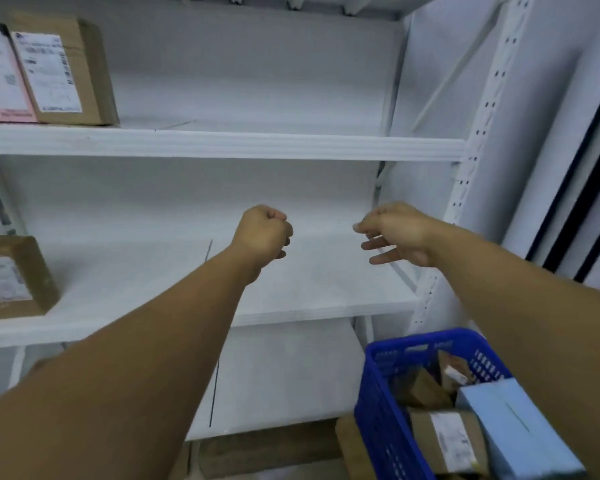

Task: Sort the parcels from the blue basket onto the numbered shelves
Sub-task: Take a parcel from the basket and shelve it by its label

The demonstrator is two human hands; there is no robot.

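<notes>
Both hands are up in front of the middle shelf [326, 289], and both hold nothing. The left hand [264, 237] is curled into a fist. The right hand [395, 233] has loose, spread fingers that point to the left. Neither hand touches the shelf or a parcel.

The blue basket [371, 393] sits low on the right, under the right arm. It has parcels in it: a light blue box [513, 431], a brown parcel with a white label [444, 441], and more brown ones behind. Some parcels are on the shelves at the far left. A brown box [66, 71] and a pink parcel [0, 74] stand side by side on the upper shelf [257, 143]. Another brown box [11, 278] lies on the middle shelf.

I think this is the gap between two parcels: the hands are free and the basket is not done. So the job looks partly done, with a lot left.

The next move is to bring a hand down and to the right, into the basket, and take one parcel. The light blue box lies on top, so it looks easy to take. Then its label must be read to find the right shelf. I cannot see any numbers on the shelves from here, so I cannot say which shelf is which.
</notes>
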